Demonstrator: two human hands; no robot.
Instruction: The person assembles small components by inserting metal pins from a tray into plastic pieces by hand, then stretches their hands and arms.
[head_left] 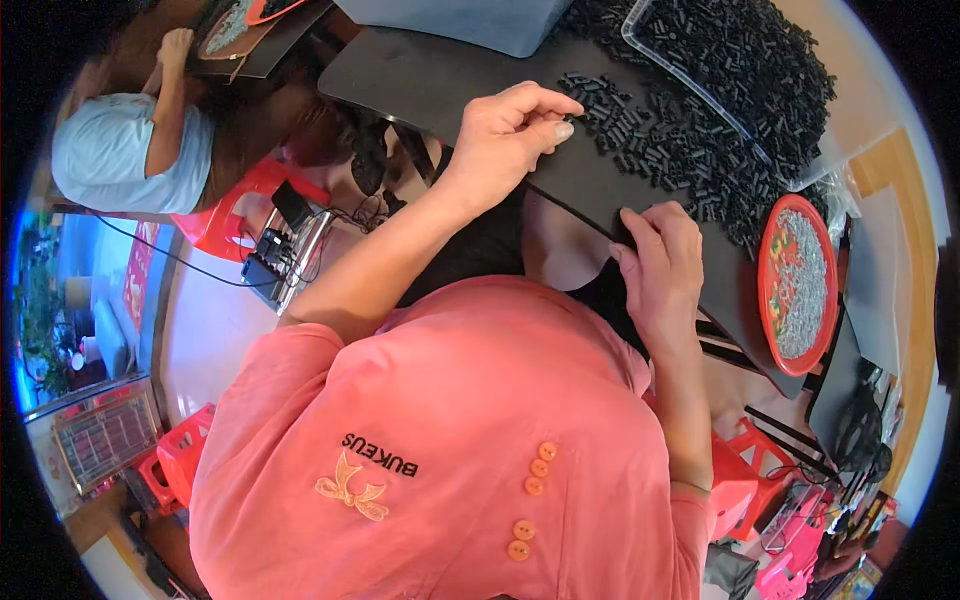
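"What are you getting on the left?"

"I'm seeing the left hand (503, 138) bending at the edge of the black table (410, 80), thumb and index tips leaving only a narrow gap. I'm not managing to tell whether they are holding anything (something dark is showing there, but it's too small for me)."

"And the black pieces?"

"The small black pieces (645, 135) are lying in a wide heap on the table, just beyond those fingertips, and more are filling the clear bin (692, 92) behind."

"The right?"

"The right hand (664, 258) is resting at the table's edge, fingers curling; I can't tell its grip. The red bowl (768, 290) is standing to its right, holding silvery bits (803, 285)."
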